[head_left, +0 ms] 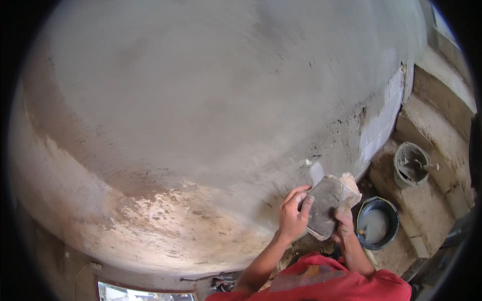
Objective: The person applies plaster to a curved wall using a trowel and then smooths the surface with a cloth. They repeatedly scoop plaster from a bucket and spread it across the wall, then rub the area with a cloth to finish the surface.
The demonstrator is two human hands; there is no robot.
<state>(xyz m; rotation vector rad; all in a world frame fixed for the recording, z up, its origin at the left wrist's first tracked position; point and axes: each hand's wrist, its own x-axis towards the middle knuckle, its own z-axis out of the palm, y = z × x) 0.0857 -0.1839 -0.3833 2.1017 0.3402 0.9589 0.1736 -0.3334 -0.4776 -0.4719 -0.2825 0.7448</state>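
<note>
In front of my red shirt, both my hands hold a flat, dark grey slab-like piece (321, 208) with a pale, ragged edge at its upper right. Its kind I cannot make out. My left hand (292, 215) grips its left edge, thumb and fingers curled. The fingers of my right hand (345, 221) close on its lower right side. Just above my left fingertips a pale flat strip (316, 173) shows; whether it touches the hand or the wall is unclear. A broad wall (201, 110) coated in grey wet-looking plaster fills the view ahead.
Right of my right arm stands a dark bucket (395, 230) of cloudy water. Beyond it, a mortar-smeared bucket (401, 179) sits by dusty concrete steps (437, 130). Low on the wall is a rough, pale bare patch (165, 215). A bright framed opening (145, 292) lies at lower left.
</note>
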